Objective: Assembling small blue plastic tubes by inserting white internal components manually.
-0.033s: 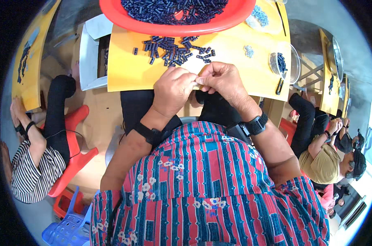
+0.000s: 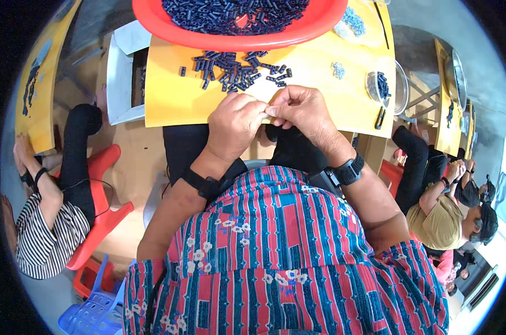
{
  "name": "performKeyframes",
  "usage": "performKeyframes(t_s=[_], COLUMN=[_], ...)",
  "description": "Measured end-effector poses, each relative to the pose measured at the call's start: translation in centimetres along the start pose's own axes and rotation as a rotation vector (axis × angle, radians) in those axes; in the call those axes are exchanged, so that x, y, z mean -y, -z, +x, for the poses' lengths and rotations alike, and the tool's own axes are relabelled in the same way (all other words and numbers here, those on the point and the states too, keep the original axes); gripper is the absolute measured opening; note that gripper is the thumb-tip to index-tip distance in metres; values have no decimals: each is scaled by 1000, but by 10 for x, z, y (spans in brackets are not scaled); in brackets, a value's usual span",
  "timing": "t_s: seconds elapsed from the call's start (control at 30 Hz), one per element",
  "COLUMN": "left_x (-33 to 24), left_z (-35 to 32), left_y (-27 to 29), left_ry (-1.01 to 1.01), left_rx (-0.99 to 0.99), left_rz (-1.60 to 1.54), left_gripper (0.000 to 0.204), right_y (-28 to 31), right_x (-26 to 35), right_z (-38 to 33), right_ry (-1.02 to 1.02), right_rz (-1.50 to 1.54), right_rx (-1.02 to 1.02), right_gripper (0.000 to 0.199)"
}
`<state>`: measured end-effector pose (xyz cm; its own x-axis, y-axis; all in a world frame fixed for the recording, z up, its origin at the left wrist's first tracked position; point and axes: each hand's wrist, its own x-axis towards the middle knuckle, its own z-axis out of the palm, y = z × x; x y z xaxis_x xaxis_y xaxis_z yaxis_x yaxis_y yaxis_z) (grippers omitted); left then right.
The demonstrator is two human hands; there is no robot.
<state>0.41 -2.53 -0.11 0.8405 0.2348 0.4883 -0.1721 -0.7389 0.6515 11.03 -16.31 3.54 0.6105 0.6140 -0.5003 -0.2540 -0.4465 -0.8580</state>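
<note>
My left hand (image 2: 234, 125) and my right hand (image 2: 304, 110) meet fingertip to fingertip just over the near edge of the yellow tabletop (image 2: 177, 103). Both are closed in a pinch; whatever they hold is hidden or too small to name. Right beyond my fingers lies a loose pile of small dark block-shaped parts (image 2: 230, 70), some showing holes. Behind it stands a wide red basin (image 2: 236, 40), full of similar dark pieces.
At right are a small heap of pale blue bits (image 2: 338, 70), a clear tub (image 2: 372, 86) with dark pieces, and a bag of blue bits (image 2: 352, 22). A white box (image 2: 122, 78) stands left. People sit at neighbouring yellow tables on both sides.
</note>
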Motion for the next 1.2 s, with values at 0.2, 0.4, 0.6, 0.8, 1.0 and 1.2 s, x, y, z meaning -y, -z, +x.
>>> performKeyframes(t_s=[0.2,0.4,0.6,0.8,1.0,1.2], left_x=[-12,-16,-13,-11,-1,7], left_z=[-7,-13,-12,-6,-2,9], left_y=[7,11,10,13,11,17], left_ry=[71,72,51,60,79,545], left_rx=[39,86,105,83,77,268], left_rz=[25,47,66,26,-67,-392], left_gripper=[14,15,15,16,12,11], right_y=[-3,-7,-4,-6,4,-3], right_x=[0,-1,3,6,-8,-19], right_z=[-9,-16,-12,-5,0,0], right_ry=[2,-47,-75,-50,2,348], right_rz=[63,51,-8,-61,34,12], right_rx=[30,37,67,69,137,157], right_gripper=[14,16,12,12,6,37])
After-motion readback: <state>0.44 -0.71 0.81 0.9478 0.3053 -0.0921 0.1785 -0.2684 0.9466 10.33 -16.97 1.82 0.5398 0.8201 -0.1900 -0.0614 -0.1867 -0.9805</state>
